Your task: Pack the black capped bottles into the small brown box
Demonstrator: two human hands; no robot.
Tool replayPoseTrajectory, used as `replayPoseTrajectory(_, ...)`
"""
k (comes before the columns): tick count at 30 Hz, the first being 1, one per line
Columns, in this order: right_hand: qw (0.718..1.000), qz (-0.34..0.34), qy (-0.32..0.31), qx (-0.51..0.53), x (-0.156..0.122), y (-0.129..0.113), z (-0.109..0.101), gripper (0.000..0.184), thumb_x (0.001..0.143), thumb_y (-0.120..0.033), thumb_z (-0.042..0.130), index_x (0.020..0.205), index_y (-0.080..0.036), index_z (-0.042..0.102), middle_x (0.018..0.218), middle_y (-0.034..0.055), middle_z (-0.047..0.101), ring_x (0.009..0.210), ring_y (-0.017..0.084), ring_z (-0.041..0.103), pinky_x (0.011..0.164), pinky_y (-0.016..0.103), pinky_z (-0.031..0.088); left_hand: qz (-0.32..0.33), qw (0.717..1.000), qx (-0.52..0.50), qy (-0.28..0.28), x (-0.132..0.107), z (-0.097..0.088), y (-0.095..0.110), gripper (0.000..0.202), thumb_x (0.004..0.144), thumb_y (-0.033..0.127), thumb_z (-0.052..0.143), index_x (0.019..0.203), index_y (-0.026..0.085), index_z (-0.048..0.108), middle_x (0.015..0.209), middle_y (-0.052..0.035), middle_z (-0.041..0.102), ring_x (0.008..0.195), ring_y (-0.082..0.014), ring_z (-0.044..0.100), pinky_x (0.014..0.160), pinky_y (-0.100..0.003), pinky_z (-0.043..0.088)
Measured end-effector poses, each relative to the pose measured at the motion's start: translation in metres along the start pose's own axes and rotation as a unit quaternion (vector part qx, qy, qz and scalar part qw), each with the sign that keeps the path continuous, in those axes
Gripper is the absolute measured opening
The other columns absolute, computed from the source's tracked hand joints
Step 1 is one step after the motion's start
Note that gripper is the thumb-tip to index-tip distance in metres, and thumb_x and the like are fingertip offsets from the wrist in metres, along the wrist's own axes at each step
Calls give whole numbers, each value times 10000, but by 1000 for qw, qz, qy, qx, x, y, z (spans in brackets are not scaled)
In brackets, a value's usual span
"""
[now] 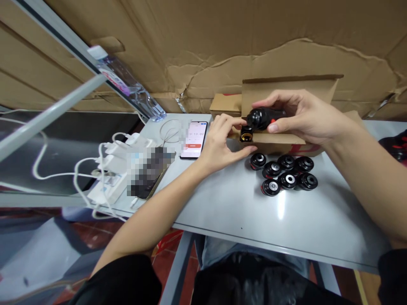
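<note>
My right hand (299, 112) is closed around a black cylindrical part (263, 117) with red accents, above an open cardboard box (286, 137). The part lies tilted toward the left. At the box's left end is my left hand (219, 146), its thumb and fingers spread around the corner. I cannot tell how firmly it touches the cardboard. Just below the held part, a black piece with a gold-coloured ring (246, 134) shows inside the box. Several round black parts with pale centres stand on the table in front, among them one near the front (270, 187).
A lit phone (193, 140) lies left of my left hand. Further left are a dark phone (151, 176), a white power strip (111, 182) with cables, and a leaning water bottle (127, 82). Cardboard (216, 38) lines the back. More black parts (394, 146) sit at the right edge.
</note>
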State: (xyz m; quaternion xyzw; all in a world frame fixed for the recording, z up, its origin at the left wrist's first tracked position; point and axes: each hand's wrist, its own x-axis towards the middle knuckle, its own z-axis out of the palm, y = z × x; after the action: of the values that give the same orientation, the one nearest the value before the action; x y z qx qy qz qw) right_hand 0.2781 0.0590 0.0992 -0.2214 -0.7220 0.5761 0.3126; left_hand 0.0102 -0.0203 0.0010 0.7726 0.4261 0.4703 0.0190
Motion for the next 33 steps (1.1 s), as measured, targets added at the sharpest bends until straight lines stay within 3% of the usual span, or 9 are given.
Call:
replayPoseTrajectory(4,998,4,45,51,0,2,4,518,740,-514,1153,1135,-338,866,1333,33,891,1079,300,818,807,430,666,-35,999,16,-31,0,-2,3,592,1029,740,950,1386,285,822,1267,-94,751,1153,-295,717,1016,-481,679)
replayPoseTrajectory(6,995,-8,75,58,1,4,6,547,750,-541,1139,1169,-339,851,1328,24,880,961,252,768,757,405,616,-35,998,38,-41,0,-2,3,547,1017,710,973,1338,284,852,1257,-101,737,1157,-311,702,1056,-519,663)
replayPoseTrajectory(12,989,-46,124,65,6,20,5,548,861,-514,1132,1297,-362,838,1295,-16,848,775,156,602,793,392,598,-20,990,123,-68,-2,1,-2,455,962,648,1042,1215,294,909,1259,-132,729,1212,-375,664,1169,-637,584)
replayPoseTrajectory(16,989,-52,131,45,8,24,2,614,858,-582,1140,1351,-374,839,1308,8,854,895,206,695,852,415,664,15,988,130,-79,-4,1,-4,399,1017,585,994,1282,296,917,1324,-154,744,1269,-389,655,1209,-663,551)
replayPoseTrajectory(20,992,-28,121,27,7,18,2,600,810,-602,1152,1296,-352,904,1278,51,870,960,267,764,825,453,686,21,988,129,-82,-4,-1,-4,461,1029,633,961,1328,286,899,1381,-166,747,1296,-401,651,1225,-664,547)
replayPoseTrajectory(29,995,-16,84,-44,10,30,-5,542,751,-580,1193,1175,-330,964,988,32,886,811,283,806,839,532,770,-7,993,112,-39,-3,0,-11,550,1024,759,912,1275,274,843,1316,-146,735,1267,-386,665,1237,-646,589)
replayPoseTrajectory(33,992,-30,84,-91,5,22,-4,515,736,-513,1205,1133,-292,963,980,56,893,828,314,827,864,571,790,-6,993,109,-40,-3,-1,-12,545,1038,749,894,1300,274,835,1326,-152,729,1263,-386,662,1214,-634,596)
